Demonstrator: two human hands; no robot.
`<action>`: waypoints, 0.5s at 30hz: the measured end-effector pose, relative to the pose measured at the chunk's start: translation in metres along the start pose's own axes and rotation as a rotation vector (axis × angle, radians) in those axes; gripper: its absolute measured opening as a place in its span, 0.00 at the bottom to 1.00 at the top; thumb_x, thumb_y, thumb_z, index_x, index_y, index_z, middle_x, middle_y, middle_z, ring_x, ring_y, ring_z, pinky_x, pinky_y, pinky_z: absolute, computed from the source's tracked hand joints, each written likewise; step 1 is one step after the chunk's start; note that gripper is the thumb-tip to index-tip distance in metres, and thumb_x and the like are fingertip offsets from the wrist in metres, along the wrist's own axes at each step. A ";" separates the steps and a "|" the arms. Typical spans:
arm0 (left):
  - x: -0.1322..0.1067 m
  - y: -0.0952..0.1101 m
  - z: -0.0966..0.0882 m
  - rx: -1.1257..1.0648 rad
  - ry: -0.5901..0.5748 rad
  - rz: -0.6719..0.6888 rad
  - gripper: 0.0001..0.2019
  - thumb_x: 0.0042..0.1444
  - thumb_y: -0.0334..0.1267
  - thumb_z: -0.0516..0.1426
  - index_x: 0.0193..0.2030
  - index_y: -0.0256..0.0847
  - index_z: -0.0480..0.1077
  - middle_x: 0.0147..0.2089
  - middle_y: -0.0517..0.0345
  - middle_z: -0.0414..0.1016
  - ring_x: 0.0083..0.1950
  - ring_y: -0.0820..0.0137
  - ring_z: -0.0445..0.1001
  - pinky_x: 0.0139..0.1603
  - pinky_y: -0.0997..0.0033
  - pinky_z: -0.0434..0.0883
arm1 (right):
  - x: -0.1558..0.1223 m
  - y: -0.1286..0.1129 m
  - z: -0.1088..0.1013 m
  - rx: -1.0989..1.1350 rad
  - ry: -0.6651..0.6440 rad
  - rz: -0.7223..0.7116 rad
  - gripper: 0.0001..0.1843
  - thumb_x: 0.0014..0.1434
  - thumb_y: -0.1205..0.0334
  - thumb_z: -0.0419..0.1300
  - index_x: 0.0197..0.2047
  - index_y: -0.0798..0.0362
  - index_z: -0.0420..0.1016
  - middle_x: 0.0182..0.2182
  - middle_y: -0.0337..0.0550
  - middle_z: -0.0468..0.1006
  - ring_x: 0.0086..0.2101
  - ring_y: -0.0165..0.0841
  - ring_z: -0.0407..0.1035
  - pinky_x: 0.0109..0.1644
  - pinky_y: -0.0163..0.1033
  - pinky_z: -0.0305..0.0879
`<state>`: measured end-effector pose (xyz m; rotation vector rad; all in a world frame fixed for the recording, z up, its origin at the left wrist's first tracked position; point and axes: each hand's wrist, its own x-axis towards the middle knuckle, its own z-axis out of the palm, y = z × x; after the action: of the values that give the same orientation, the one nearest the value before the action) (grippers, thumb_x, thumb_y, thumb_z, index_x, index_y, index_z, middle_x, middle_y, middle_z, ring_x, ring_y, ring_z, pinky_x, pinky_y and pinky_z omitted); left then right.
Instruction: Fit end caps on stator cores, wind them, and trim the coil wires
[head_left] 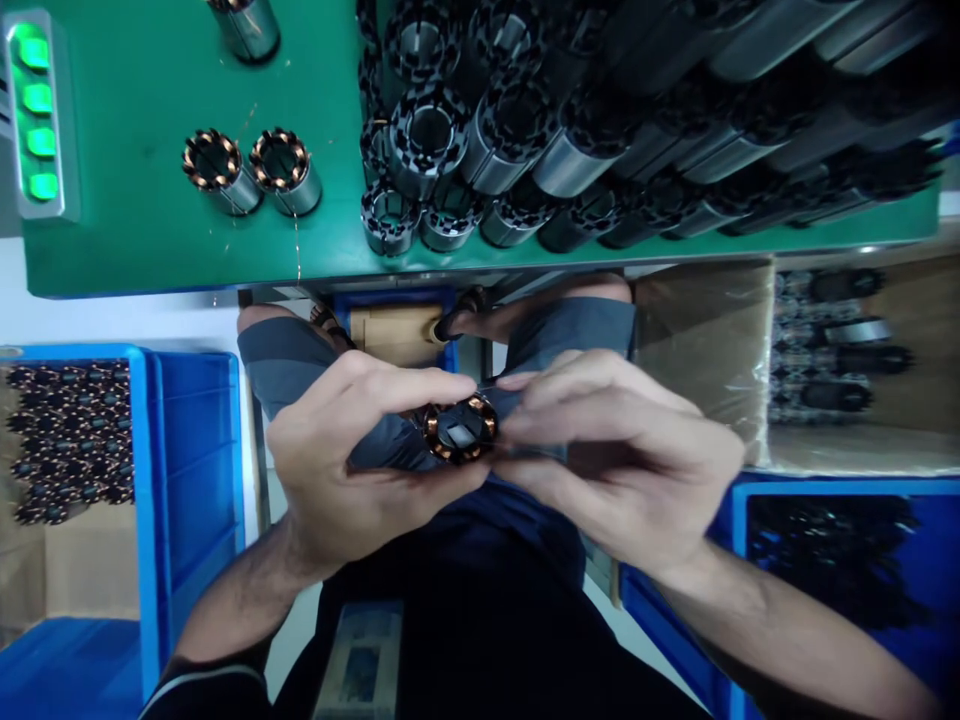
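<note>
My left hand (352, 450) is wrapped round a metal stator with copper windings (459, 428), held over my lap below the green table's edge. My right hand (607, 450) pinches at the stator's right side, fingertips closed on what looks like a thin wire; the wire is too fine to make out. The stator's wound end faces me, its body hidden in the left palm.
On the green table (150, 90), two wound stators (251, 172) stand at the left and a pile of several unwound black-and-metal stators (525, 130) lies at the right. A panel of green lights (37, 110) is far left. Blue bins (187, 470) and cardboard boxes (840, 360) with parts flank my legs.
</note>
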<state>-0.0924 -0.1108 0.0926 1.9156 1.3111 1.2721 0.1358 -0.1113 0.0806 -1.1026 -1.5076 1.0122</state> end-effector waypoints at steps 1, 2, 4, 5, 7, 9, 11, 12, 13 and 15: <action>0.000 -0.001 0.000 0.001 -0.007 0.008 0.15 0.68 0.46 0.80 0.55 0.52 0.85 0.49 0.62 0.93 0.44 0.66 0.89 0.43 0.62 0.89 | 0.001 0.000 0.000 -0.005 -0.013 -0.013 0.09 0.65 0.48 0.87 0.45 0.37 0.97 0.34 0.43 0.90 0.35 0.45 0.83 0.53 0.59 0.89; -0.001 -0.002 0.000 0.002 -0.014 0.015 0.15 0.68 0.47 0.80 0.56 0.52 0.85 0.50 0.61 0.93 0.44 0.65 0.88 0.44 0.61 0.89 | 0.001 0.000 0.000 -0.012 -0.019 -0.025 0.07 0.66 0.48 0.86 0.44 0.36 0.97 0.33 0.42 0.90 0.33 0.44 0.82 0.54 0.60 0.90; -0.003 -0.003 0.002 -0.008 -0.026 0.027 0.17 0.69 0.47 0.79 0.58 0.51 0.83 0.50 0.59 0.92 0.46 0.63 0.87 0.47 0.60 0.89 | 0.003 0.000 -0.002 -0.035 -0.029 -0.043 0.06 0.68 0.48 0.85 0.44 0.36 0.97 0.32 0.41 0.90 0.31 0.43 0.80 0.58 0.62 0.89; -0.004 -0.004 0.003 -0.020 -0.046 0.026 0.18 0.70 0.47 0.78 0.59 0.50 0.82 0.51 0.57 0.90 0.49 0.62 0.87 0.50 0.59 0.89 | 0.003 -0.001 -0.002 -0.041 -0.033 -0.043 0.06 0.67 0.48 0.86 0.44 0.36 0.97 0.32 0.41 0.90 0.31 0.43 0.81 0.60 0.64 0.89; -0.005 -0.003 0.007 -0.046 -0.092 0.024 0.18 0.73 0.46 0.75 0.62 0.47 0.77 0.54 0.51 0.87 0.56 0.59 0.86 0.58 0.55 0.88 | 0.001 -0.002 0.000 -0.014 -0.001 0.005 0.07 0.67 0.49 0.86 0.42 0.37 0.97 0.32 0.42 0.90 0.33 0.44 0.82 0.60 0.64 0.89; -0.006 -0.003 0.011 -0.047 -0.087 0.052 0.17 0.75 0.44 0.72 0.62 0.45 0.73 0.55 0.49 0.83 0.59 0.58 0.85 0.61 0.55 0.87 | -0.003 -0.005 0.007 0.094 0.062 0.150 0.06 0.70 0.50 0.84 0.42 0.39 0.96 0.33 0.43 0.90 0.35 0.43 0.83 0.53 0.57 0.90; -0.006 -0.004 0.015 -0.002 -0.060 0.107 0.16 0.76 0.43 0.71 0.61 0.46 0.72 0.54 0.49 0.82 0.59 0.58 0.84 0.59 0.58 0.85 | -0.009 -0.006 0.017 0.277 0.081 0.332 0.04 0.73 0.52 0.82 0.48 0.38 0.97 0.36 0.41 0.91 0.36 0.39 0.85 0.46 0.47 0.88; -0.007 -0.006 0.017 0.038 -0.039 0.131 0.16 0.76 0.45 0.71 0.61 0.47 0.71 0.53 0.49 0.82 0.58 0.58 0.84 0.57 0.60 0.85 | -0.012 -0.006 0.023 0.372 0.066 0.405 0.06 0.73 0.52 0.82 0.52 0.37 0.98 0.38 0.40 0.92 0.37 0.37 0.86 0.46 0.44 0.88; -0.007 -0.008 0.018 0.085 -0.020 0.155 0.17 0.76 0.47 0.71 0.61 0.47 0.72 0.52 0.49 0.83 0.56 0.59 0.84 0.55 0.61 0.84 | -0.015 -0.005 0.027 0.450 0.044 0.452 0.09 0.73 0.53 0.83 0.55 0.35 0.98 0.41 0.39 0.93 0.39 0.36 0.87 0.48 0.42 0.88; -0.009 -0.013 0.021 0.179 0.014 0.203 0.16 0.77 0.49 0.69 0.61 0.47 0.73 0.51 0.50 0.83 0.52 0.59 0.84 0.51 0.60 0.83 | -0.020 -0.002 0.035 0.522 0.028 0.492 0.10 0.71 0.51 0.84 0.55 0.33 0.98 0.45 0.39 0.95 0.45 0.36 0.89 0.54 0.42 0.89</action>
<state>-0.0802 -0.1118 0.0691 2.2160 1.3031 1.3031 0.1035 -0.1338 0.0716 -1.1102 -0.8734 1.6079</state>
